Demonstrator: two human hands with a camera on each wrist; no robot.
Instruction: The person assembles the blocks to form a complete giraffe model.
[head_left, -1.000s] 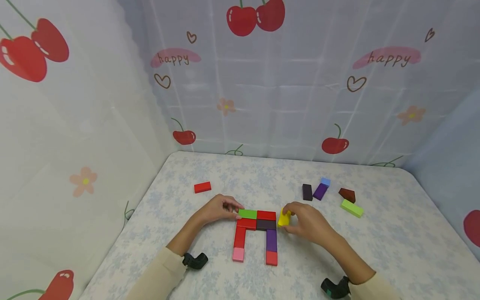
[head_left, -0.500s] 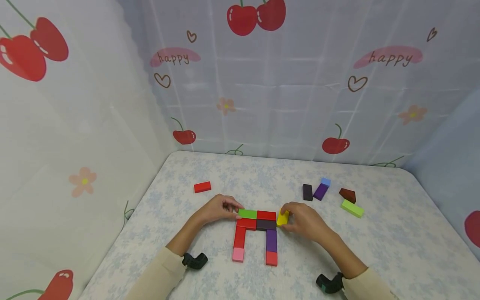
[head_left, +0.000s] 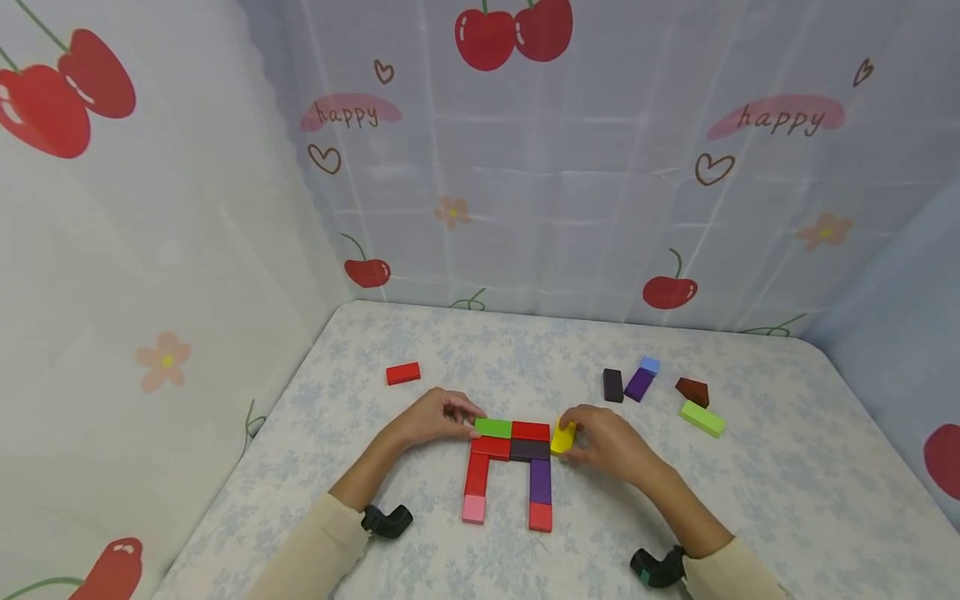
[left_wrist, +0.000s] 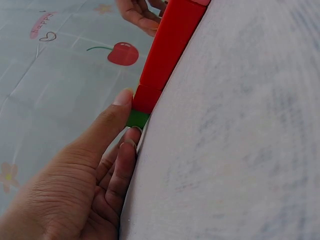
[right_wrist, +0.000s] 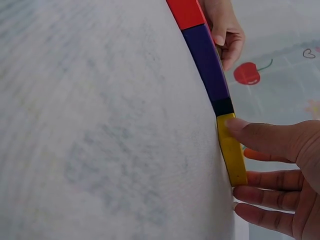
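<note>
In the head view, flat wooden blocks lie in a figure: a green block (head_left: 492,428) and a red block (head_left: 530,431) on top, another red block (head_left: 490,449) and a dark block (head_left: 529,451) below. Two legs extend toward me, one red (head_left: 476,476) with a pink end (head_left: 474,509), one purple (head_left: 541,482) with a red end (head_left: 541,517). My left hand (head_left: 437,416) pinches the green block's left end between thumb and fingers. A yellow block (head_left: 562,437) is in my right hand (head_left: 609,442), against the figure's right side; the right wrist view shows it touching the dark block (right_wrist: 223,106).
A loose red block (head_left: 402,373) lies at the back left. At the back right are a dark block (head_left: 612,385), a purple block (head_left: 639,385), a light blue block (head_left: 649,366), a brown angular block (head_left: 693,392) and a lime block (head_left: 702,418). Printed curtains (head_left: 525,208) enclose the table.
My right hand has brought the yellow block slightly left, up to the figure's right side. My left hand has stayed at the green block.
</note>
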